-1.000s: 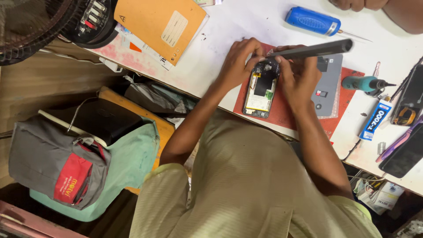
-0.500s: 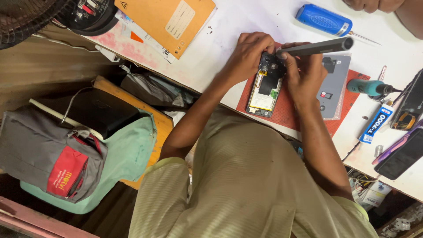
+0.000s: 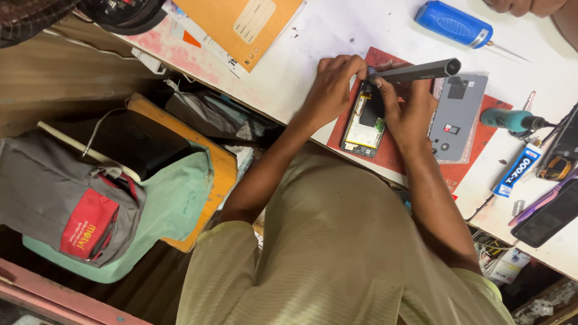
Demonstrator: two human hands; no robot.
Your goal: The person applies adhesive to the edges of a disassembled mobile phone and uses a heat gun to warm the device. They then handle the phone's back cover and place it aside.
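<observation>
An opened phone (image 3: 365, 127) with its insides bare lies on a red mat (image 3: 391, 157) on the white table. My left hand (image 3: 332, 85) rests its fingertips on the phone's top left corner. My right hand (image 3: 410, 113) grips a grey pen-shaped screwdriver (image 3: 421, 71), held nearly level, with its tip at the phone's top end. The phone's grey back cover (image 3: 457, 117) lies on the mat just right of my right hand.
A blue-handled screwdriver (image 3: 453, 24), a teal tool (image 3: 510, 119), a glue tube (image 3: 516, 171) and a dark phone (image 3: 549, 214) lie to the right. An orange envelope (image 3: 241, 23) sits at the table's left. Another person's hand (image 3: 522, 6) shows at top right. A grey-red backpack (image 3: 67, 204) rests on a wooden stool (image 3: 212, 164).
The view has drifted a little. Both hands stay at the phone's top end, and the screwdriver keeps its tip there with a slightly changed tilt.
</observation>
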